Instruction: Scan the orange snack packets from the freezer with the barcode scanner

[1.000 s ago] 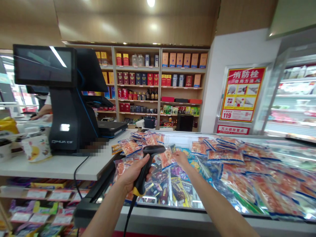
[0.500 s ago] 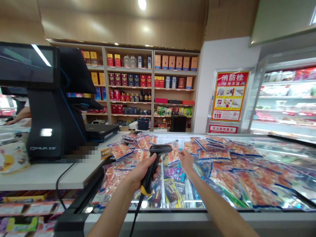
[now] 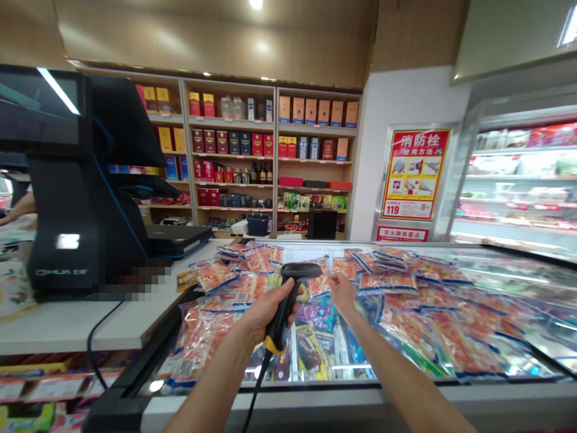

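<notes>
My left hand (image 3: 265,310) is wrapped around the handle of a black barcode scanner (image 3: 301,271) with a yellow base and a trailing cable. The scanner's head points right, in front of a clear packet of orange-pink food (image 3: 321,287). My right hand (image 3: 343,294) pinches the right edge of this packet between thumb and fingers. Part of the packet is hidden behind the scanner's head. Similar blue-edged packets (image 3: 211,276) lie to the left on the glass top of a freezer (image 3: 311,385), and more packets (image 3: 473,337) are spread to the right.
A black checkout terminal (image 3: 58,210) stands on a white counter (image 3: 121,328) at the left, with a cable hanging over its edge. Shelves of boxed goods (image 3: 234,144) line the back wall. A lit display fridge (image 3: 518,180) is at the right. Another person's arm (image 3: 20,207) shows far left.
My left hand has brought the scanner slightly right, so its head overlaps more of the packet. My right hand keeps its pinch on the packet. The view has turned a little to the right.
</notes>
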`<state>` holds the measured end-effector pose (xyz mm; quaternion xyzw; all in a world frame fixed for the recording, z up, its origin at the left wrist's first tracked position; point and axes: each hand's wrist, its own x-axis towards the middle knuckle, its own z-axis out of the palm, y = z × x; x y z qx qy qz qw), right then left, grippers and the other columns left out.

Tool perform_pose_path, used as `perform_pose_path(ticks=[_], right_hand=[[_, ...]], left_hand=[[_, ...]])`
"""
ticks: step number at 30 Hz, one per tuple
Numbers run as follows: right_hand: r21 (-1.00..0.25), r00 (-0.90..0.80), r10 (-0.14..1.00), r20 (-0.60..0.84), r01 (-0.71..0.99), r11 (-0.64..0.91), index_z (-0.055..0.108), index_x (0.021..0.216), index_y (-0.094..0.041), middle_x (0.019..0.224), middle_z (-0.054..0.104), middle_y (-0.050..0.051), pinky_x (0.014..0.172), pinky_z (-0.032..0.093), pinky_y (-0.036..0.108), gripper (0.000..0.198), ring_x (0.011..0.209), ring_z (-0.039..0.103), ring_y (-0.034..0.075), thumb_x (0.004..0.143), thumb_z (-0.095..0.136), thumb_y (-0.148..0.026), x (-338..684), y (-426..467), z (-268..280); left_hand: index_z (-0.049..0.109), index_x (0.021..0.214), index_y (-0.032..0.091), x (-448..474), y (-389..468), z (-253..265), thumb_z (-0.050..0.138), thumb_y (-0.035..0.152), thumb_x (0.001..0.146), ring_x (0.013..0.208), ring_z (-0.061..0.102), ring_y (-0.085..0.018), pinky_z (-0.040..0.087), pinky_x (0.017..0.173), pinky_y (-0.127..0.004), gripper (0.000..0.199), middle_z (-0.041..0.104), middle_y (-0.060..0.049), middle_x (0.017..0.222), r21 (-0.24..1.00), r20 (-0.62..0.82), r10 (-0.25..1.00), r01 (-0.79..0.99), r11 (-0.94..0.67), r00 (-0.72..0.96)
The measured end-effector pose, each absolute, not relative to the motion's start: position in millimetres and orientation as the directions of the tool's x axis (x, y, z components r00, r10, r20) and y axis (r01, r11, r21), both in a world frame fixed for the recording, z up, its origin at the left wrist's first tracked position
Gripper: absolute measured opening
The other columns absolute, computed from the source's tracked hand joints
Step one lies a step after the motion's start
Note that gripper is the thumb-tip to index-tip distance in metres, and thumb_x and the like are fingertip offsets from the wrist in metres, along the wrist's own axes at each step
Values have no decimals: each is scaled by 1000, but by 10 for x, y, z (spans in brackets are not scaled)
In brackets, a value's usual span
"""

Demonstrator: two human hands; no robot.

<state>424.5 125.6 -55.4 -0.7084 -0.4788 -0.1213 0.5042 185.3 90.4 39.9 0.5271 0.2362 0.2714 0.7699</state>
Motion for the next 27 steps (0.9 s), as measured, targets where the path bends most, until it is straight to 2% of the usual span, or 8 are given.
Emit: perform_pose_path(ticks=[7, 12, 15, 18, 21, 23, 25, 27], right_hand=[[-599, 595, 497, 632, 782, -175, 58, 74, -17, 71, 61, 4, 62, 35, 26, 19, 69, 54, 16, 70, 40, -24, 4424, 1227, -448], [-579, 695, 444, 566, 718, -386, 59, 82, -17, 77, 60, 12, 60, 33, 33, 24, 71, 53, 23, 74, 39, -25, 4685, 1107, -282], [-585, 722, 427, 544, 692, -424, 60, 87, -15, 79, 59, 16, 60, 32, 37, 30, 74, 52, 27, 76, 35, -28, 4785, 1034, -258], [-571, 716, 389, 580, 698, -433, 59, 92, -16, 88, 57, 17, 65, 30, 41, 32, 83, 49, 30, 76, 35, -28, 4776, 998, -262], [-521, 656, 311, 688, 745, -416, 57, 97, -16, 102, 52, 17, 74, 28, 44, 32, 96, 42, 32, 73, 37, -23, 4589, 1034, -241], [-468, 565, 357, 744, 822, -325, 56, 97, -15, 104, 52, 14, 79, 27, 41, 31, 101, 40, 29, 71, 39, -20, 4326, 1105, -218], [-440, 458, 504, 733, 883, -162, 57, 93, -14, 99, 56, 11, 82, 28, 36, 28, 97, 44, 24, 70, 43, -20, 3949, 1195, -214], [-500, 394, 653, 647, 866, -27, 59, 87, -16, 88, 60, 7, 78, 32, 32, 23, 87, 50, 20, 71, 45, -26, 3499, 1278, -247]], left_hand=[[52, 80, 14, 1842, 965, 368, 50, 49, 69, 37, 44, -6, 34, 36, -17, 37, 50, 3, 50, 935, -93, 710, -184, 303, 698], [52, 81, 13, 1729, 994, 350, 50, 48, 70, 36, 44, -6, 35, 36, -17, 36, 50, 2, 49, 933, -127, 748, -177, 313, 651], [51, 78, 14, 1617, 1028, 331, 48, 48, 72, 36, 44, -6, 35, 35, -17, 35, 50, 2, 50, 927, -146, 752, -177, 331, 642], [50, 74, 15, 1461, 1070, 323, 48, 48, 72, 37, 44, -6, 35, 35, -17, 34, 50, 2, 50, 925, -148, 774, -191, 329, 616], [50, 72, 15, 1270, 1088, 360, 49, 47, 71, 38, 45, -6, 36, 36, -17, 33, 51, 1, 53, 925, -138, 811, -218, 311, 568], [50, 72, 14, 1142, 1083, 404, 49, 46, 72, 38, 44, -6, 36, 35, -17, 32, 51, 1, 53, 922, -142, 828, -232, 310, 542], [50, 70, 14, 1022, 1071, 445, 48, 45, 73, 38, 43, -6, 36, 34, -17, 31, 49, 1, 52, 919, -144, 840, -244, 309, 523], [50, 70, 14, 915, 1065, 466, 48, 44, 73, 38, 43, -6, 36, 34, -17, 31, 49, 2, 52, 920, -135, 855, -257, 296, 501]])
